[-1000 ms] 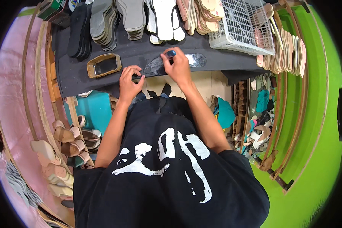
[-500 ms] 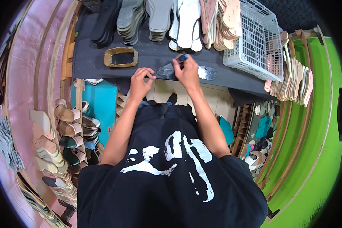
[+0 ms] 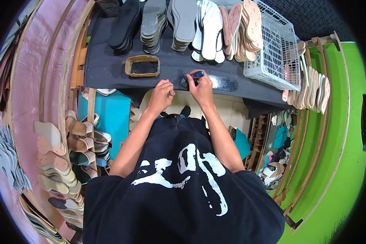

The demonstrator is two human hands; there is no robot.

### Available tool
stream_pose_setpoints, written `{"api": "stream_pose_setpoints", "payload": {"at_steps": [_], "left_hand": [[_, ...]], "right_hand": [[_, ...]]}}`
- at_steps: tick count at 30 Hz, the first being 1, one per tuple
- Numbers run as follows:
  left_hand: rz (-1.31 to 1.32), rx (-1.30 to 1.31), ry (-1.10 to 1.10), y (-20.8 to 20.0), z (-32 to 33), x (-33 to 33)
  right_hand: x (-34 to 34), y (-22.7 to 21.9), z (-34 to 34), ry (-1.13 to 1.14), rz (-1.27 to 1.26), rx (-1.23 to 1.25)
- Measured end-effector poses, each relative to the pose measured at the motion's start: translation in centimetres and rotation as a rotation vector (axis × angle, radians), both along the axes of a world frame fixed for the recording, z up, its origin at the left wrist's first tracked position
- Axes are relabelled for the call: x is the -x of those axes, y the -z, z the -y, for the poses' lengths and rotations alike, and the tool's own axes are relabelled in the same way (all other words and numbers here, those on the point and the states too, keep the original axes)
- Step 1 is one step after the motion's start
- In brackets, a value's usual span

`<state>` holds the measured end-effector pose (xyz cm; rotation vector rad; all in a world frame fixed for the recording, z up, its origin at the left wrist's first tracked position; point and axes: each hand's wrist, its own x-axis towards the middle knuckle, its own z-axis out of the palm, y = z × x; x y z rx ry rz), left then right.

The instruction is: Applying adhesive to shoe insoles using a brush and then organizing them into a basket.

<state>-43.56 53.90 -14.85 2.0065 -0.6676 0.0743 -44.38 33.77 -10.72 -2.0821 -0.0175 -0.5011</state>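
My right hand (image 3: 201, 91) is closed around a brush with a dark blue handle (image 3: 197, 75); its working end is hidden by the fingers. Beneath that hand lies a black insole (image 3: 225, 83), flat along the front edge of the table. Its right part shines as if wet, while the hand covers much of its left part. Loosely curled, my left hand (image 3: 161, 95) hovers by the table's front edge, left of the insole and apart from it. No object shows in its fingers. Behind it stands a small yellow-brown rimmed tray (image 3: 129, 67) with a dark inside.
Stacks of black (image 3: 124, 28), grey (image 3: 150, 30), white (image 3: 210, 34) and pinkish insoles (image 3: 252, 24) line the back of the dark-covered table (image 3: 97, 61). A white plastic crate (image 3: 272, 69) stands at the right. Wooden racks of shoe parts (image 3: 53, 162) flank me.
The view has shifted, so the table appears lower and further right. My right hand has moved left along the insole with the brush. My left hand has curled more and come nearer the right.
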Motion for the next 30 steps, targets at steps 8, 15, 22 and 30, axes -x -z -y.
{"api": "stream_pose_setpoints", "payload": {"at_steps": [8,15,22,30], "left_hand": [[0.034,0.049,0.038,0.5,-0.8,-0.9],[0.016,0.067,0.071,0.9,-1.0,-1.4],[0.027,0.071,0.107,1.0,-1.3,-1.6],[0.019,0.038,0.132,1.2,-1.5,-1.7]], "right_hand": [[0.8,-0.3,-0.8,-0.113,-0.002,0.093],[0.7,-0.4,-1.2,-0.037,-0.07,0.067],[0.4,-0.4,-1.0,-0.064,-0.056,0.162],[0.7,-0.3,-1.2,-0.056,-0.036,0.124]]}}
